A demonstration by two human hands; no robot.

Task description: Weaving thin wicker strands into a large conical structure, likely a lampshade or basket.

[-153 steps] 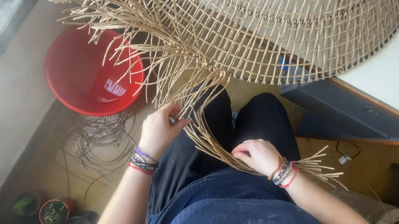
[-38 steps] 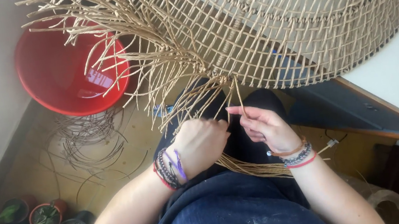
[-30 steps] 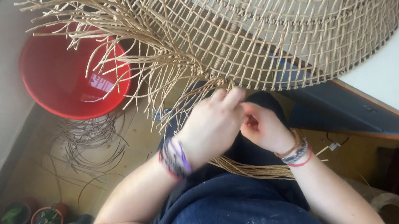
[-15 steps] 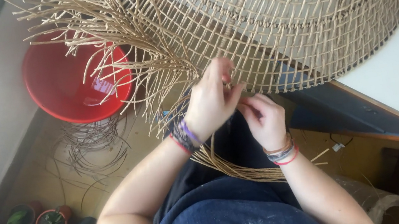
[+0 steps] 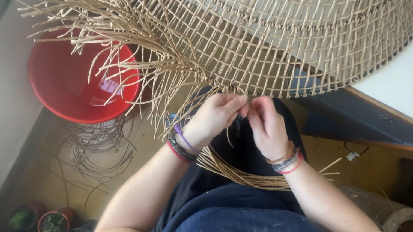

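Pinching cane strands, left hand, right hand, just below woven basket

Tan open-weave basket, red basin

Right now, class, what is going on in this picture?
A seated person works on a large woven basket. Both hands meet at its lower rim: the left hand and right hand pinch loose strands there. A bundle of strands curves across the lap. A red basin and potted plants sit on the floor to the left.
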